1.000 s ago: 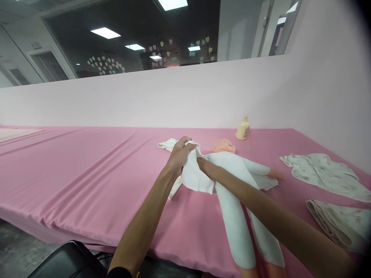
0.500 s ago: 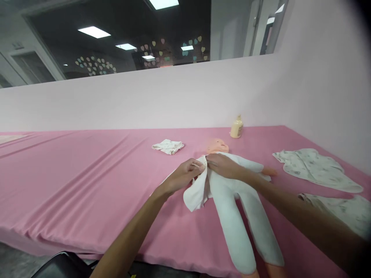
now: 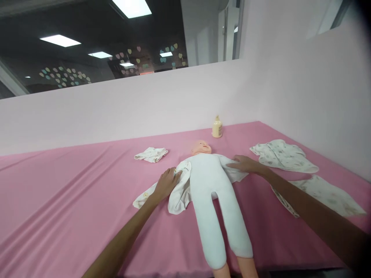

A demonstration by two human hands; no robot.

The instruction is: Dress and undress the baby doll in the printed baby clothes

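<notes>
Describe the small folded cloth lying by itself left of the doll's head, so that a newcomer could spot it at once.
Start at the pink table cover and find the baby doll lying on its back. Left of its head, beyond the left hand, lies a small crumpled white cloth. Unlike the bigger printed cloths on the right, it is compact and touches nothing else.

Hands (image 3: 165, 183) on doll's open garment (image 3: 180, 188)
</notes>
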